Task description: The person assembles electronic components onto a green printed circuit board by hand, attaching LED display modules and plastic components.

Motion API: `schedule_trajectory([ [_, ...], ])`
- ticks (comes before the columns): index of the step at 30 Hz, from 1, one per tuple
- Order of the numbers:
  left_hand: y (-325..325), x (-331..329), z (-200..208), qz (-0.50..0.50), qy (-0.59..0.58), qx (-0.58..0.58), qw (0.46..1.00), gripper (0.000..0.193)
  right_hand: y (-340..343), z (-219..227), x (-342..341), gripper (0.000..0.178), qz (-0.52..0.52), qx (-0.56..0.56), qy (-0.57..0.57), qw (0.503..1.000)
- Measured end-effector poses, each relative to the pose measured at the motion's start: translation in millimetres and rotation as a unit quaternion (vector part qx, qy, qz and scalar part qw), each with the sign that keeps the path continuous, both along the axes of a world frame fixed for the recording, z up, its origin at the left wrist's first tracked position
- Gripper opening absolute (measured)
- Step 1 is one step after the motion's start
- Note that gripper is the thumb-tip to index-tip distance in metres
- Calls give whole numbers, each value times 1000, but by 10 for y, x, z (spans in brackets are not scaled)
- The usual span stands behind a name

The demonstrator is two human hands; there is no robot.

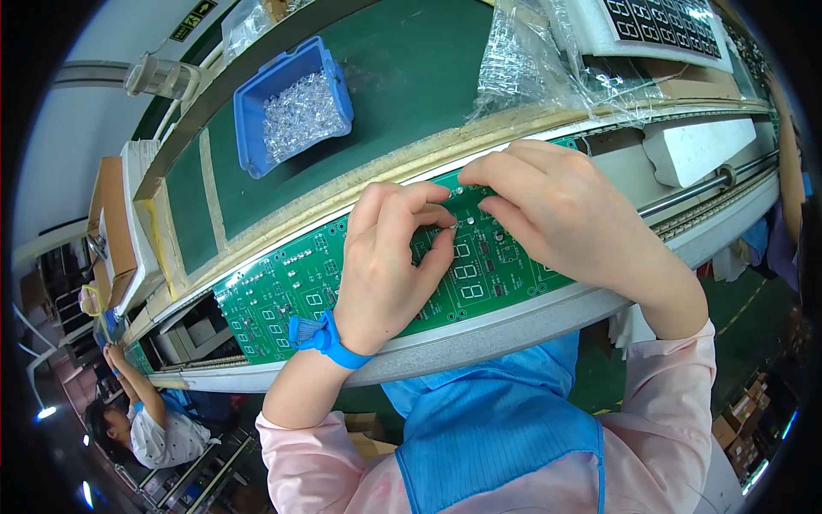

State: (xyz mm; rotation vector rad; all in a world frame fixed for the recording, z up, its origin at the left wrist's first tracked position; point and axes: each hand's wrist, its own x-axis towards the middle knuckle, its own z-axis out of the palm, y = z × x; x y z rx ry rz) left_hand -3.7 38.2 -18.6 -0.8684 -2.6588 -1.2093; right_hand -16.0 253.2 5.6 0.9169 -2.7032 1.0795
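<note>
A long green circuit board [282, 300] with white digit outlines and small mounted parts lies under both my hands. My left hand [390, 265], with a blue wrist strap [330, 340] at its wrist, is closed in a pinch over the board's middle. A tiny light-coloured part shows at its fingertips, too small to name. My right hand [561, 206] reaches in from the right, its curled index finger and thumb apart just above the board. A gap shows between those two fingertips; its other fingers are partly hidden. Several small round components [470, 221] stand on the board between my hands.
A blue bin [251, 128] of small clear parts stands on the green worktop [411, 60] beyond the rail. Plastic bags [535, 64] and black digit displays [664, 26] lie at far right. White foam [698, 150] rests by a metal rod. Another person [145, 428] works at lower left.
</note>
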Motion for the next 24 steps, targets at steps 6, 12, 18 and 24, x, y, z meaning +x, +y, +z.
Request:
schedule_trajectory([
  [6, -19, -26, 7, -17, -20, -5, 1000, 46, 0, -13, -19, 20, -2, -20, 23, 1000],
  [12, -52, -51, 14, -30, 2, -52, 998, 46, 9, -24, -33, 17, 2, -22, 41, 999],
  [18, -72, -42, -8, -29, -26, -37, 999, 44, 6, -11, -20, 18, 1, -19, 44, 999],
  [24, -19, -18, 8, -9, -52, 11, 999, 38, 7, 10, -12, 19, 3, -15, 36, 999],
])
